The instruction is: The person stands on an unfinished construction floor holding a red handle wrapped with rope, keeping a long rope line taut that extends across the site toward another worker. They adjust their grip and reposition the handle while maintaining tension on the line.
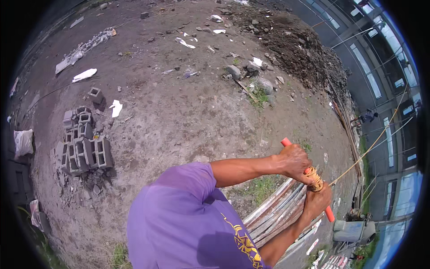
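A short orange-red rod [330, 214] is held in front of my body, tilted, with its lower end sticking out past my right hand. My left hand [293, 162] is closed around its upper part. Lower down, my right hand [319, 198] grips the same rod, its fingers partly hidden. Between the two hands, several turns of yellowish rope [315, 180] are wound around the rod. From there a single stretch of the rope [372, 147] runs taut up and to the right, toward the building.
Long pale poles or pipes [280, 210] lie beside me. Hollow concrete blocks [83, 152] are stacked at left. Dark soil [291, 42] is heaped at the back right near a building under construction [380, 67], where another person [368, 116] stands. A concrete mixer [351, 231] is at lower right.
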Demonstrator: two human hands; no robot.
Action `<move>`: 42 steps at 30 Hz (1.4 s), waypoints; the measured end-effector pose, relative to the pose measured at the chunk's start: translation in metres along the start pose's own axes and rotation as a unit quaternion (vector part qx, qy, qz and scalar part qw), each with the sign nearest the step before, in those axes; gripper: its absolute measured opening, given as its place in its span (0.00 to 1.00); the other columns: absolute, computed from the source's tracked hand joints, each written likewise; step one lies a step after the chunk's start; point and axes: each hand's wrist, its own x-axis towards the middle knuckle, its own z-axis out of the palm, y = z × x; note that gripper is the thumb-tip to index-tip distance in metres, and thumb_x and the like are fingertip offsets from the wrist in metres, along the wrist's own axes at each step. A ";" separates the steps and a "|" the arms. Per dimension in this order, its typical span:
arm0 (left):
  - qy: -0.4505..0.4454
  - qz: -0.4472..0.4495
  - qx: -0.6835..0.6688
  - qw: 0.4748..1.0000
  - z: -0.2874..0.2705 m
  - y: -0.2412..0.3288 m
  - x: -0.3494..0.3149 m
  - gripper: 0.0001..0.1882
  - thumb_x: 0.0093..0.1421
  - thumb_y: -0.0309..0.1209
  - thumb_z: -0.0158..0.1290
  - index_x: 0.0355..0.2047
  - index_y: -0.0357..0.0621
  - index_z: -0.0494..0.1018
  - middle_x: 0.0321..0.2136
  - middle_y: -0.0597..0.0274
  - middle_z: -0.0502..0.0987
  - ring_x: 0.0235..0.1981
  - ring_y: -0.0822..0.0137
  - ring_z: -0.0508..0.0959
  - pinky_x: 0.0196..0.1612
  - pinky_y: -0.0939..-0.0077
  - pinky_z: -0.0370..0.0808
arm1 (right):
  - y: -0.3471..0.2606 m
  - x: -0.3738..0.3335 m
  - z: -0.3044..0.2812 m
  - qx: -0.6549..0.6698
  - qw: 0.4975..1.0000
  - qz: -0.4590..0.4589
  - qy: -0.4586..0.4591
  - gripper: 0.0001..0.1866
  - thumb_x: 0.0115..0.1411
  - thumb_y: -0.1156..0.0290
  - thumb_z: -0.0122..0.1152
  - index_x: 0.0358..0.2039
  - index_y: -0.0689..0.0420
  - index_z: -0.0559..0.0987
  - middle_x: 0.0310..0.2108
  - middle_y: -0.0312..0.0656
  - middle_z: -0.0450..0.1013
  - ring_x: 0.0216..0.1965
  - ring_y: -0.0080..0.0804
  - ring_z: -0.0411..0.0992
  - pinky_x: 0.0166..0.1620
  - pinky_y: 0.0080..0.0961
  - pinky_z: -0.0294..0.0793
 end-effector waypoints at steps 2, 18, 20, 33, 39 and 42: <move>0.020 0.006 0.008 1.000 -0.030 0.020 -0.050 0.39 0.49 0.74 0.54 0.18 0.47 0.83 0.16 0.51 0.80 0.21 0.48 0.83 0.24 0.51 0.75 | -0.028 -0.040 -0.033 0.036 0.999 -0.005 0.000 0.18 0.55 0.63 0.75 0.36 0.59 0.76 0.32 0.51 0.76 0.38 0.60 0.75 0.41 0.55 0.71; 0.029 -0.011 0.035 0.999 -0.245 0.174 -0.314 0.37 0.47 0.70 0.56 0.17 0.44 0.80 0.14 0.51 0.78 0.19 0.47 0.80 0.24 0.53 0.75 | -0.184 -0.243 -0.290 0.054 0.998 0.006 -0.030 0.19 0.55 0.62 0.76 0.37 0.60 0.77 0.35 0.52 0.76 0.38 0.60 0.75 0.41 0.55 0.71; 0.022 -0.017 0.008 1.000 -0.266 0.185 -0.341 0.38 0.50 0.71 0.55 0.17 0.43 0.79 0.16 0.50 0.79 0.20 0.47 0.81 0.24 0.52 0.75 | -0.200 -0.261 -0.317 0.043 0.999 -0.009 -0.031 0.21 0.54 0.59 0.77 0.36 0.60 0.76 0.34 0.52 0.76 0.38 0.61 0.74 0.42 0.55 0.70; -0.017 0.006 0.123 0.992 -0.414 0.303 -0.530 0.33 0.59 0.67 0.57 0.20 0.47 0.76 0.18 0.56 0.79 0.22 0.52 0.81 0.28 0.53 0.75 | -0.314 -0.420 -0.503 0.095 0.993 0.059 0.047 0.09 0.50 0.75 0.71 0.30 0.51 0.78 0.29 0.40 0.73 0.37 0.41 0.74 0.42 0.42 0.67; 0.013 0.034 0.133 0.990 -0.481 0.338 -0.632 0.33 0.60 0.65 0.58 0.20 0.46 0.73 0.18 0.56 0.77 0.21 0.53 0.80 0.27 0.54 0.73 | -0.380 -0.497 -0.577 0.128 0.989 0.072 -0.003 0.06 0.53 0.73 0.68 0.29 0.51 0.78 0.28 0.40 0.71 0.37 0.40 0.73 0.41 0.41 0.66; -0.004 0.040 0.140 0.989 -0.506 0.357 -0.688 0.33 0.61 0.65 0.58 0.21 0.46 0.73 0.19 0.55 0.78 0.21 0.52 0.80 0.26 0.53 0.73 | -0.407 -0.549 -0.603 0.139 0.985 0.071 0.071 0.05 0.54 0.73 0.67 0.28 0.51 0.77 0.28 0.40 0.70 0.37 0.41 0.73 0.42 0.41 0.66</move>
